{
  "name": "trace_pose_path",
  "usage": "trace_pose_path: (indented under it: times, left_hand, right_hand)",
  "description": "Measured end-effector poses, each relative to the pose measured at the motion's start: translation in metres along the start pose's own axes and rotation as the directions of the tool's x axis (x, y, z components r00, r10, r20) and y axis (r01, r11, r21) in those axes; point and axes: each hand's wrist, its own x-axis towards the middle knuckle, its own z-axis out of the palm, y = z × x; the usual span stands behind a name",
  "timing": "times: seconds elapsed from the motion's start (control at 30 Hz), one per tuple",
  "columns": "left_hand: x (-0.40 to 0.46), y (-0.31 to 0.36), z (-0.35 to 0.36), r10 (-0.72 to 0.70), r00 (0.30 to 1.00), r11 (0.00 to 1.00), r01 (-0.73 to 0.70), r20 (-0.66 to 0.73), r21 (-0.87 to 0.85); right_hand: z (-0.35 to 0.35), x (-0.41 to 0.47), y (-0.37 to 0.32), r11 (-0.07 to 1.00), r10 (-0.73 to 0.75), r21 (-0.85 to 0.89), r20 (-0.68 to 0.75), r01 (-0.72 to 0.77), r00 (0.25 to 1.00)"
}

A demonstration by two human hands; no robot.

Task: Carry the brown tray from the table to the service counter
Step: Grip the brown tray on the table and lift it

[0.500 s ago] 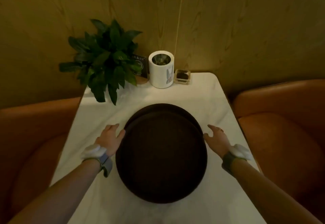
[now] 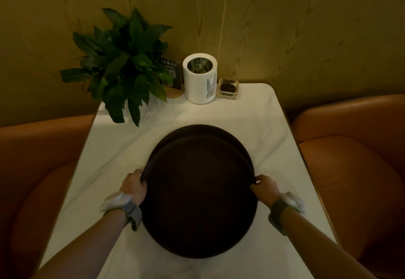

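Note:
A round dark brown tray (image 2: 198, 199) sits in the middle of the white table (image 2: 274, 129), empty, with a second dark rim showing just behind its far edge. My left hand (image 2: 134, 186) grips the tray's left rim, fingers curled over the edge. My right hand (image 2: 265, 187) grips the right rim the same way. Both wrists wear bands with white pods. The service counter is not in view.
A leafy green potted plant (image 2: 122, 64) stands at the table's far left, beside a small dark sign (image 2: 172, 73), a white cylindrical holder (image 2: 199, 81) and a small clear box (image 2: 228, 88). Orange upholstered seats (image 2: 350, 169) flank the table. A wood-panelled wall closes the far end.
Both hands have closed from open beside the tray onto its left and right rims. The tray sits slightly nearer to me.

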Motion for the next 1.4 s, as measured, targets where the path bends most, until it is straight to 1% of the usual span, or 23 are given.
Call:
trace_pose_path:
  times: [0.13, 0.27, 0.4, 0.6, 0.73, 0.9, 1.1, 1.4]
  left_hand:
    - [0.002, 0.004, -0.001, -0.056, 0.997, 0.995, 0.052, -0.053, -0.083]
    - [0.003, 0.006, -0.003, -0.126, 0.992, 0.988, 0.122, -0.031, -0.092]
    - [0.002, 0.009, -0.008, -0.127, 0.991, 0.985, 0.122, -0.033, -0.123]
    - [0.012, 0.022, -0.013, -0.091, 0.993, 0.981, 0.076, -0.077, -0.176]
    - [0.018, 0.031, -0.016, -0.084, 0.987, 0.985, 0.061, -0.135, -0.162]
    - [0.025, 0.031, -0.011, -0.066, 0.989, 0.992, 0.051, -0.131, -0.112]
    - [0.028, 0.032, -0.004, -0.083, 0.984, 0.994, 0.069, -0.156, -0.089]
    - [0.031, 0.029, -0.001, -0.087, 0.99, 0.995, 0.081, -0.109, -0.052]
  right_hand:
    - [0.001, 0.007, 0.003, 0.999, 0.035, 0.039, -0.037, -0.033, 0.999]
    - [-0.002, 0.011, 0.0, 0.997, 0.064, 0.037, -0.047, -0.063, 0.997]
    - [-0.006, 0.014, -0.004, 0.998, 0.063, 0.027, -0.037, -0.062, 0.997]
    - [-0.008, 0.024, -0.007, 0.998, 0.047, 0.038, -0.095, -0.044, 0.994]
    - [-0.007, 0.03, -0.013, 0.999, 0.025, 0.038, -0.139, -0.02, 0.99]
    - [-0.004, 0.038, -0.016, 0.999, 0.007, 0.037, -0.203, 0.001, 0.979]
    - [-0.002, 0.044, -0.016, 1.0, 0.005, 0.017, -0.215, -0.002, 0.977]
    - [-0.002, 0.05, -0.013, 0.999, -0.018, -0.032, -0.191, 0.012, 0.981]
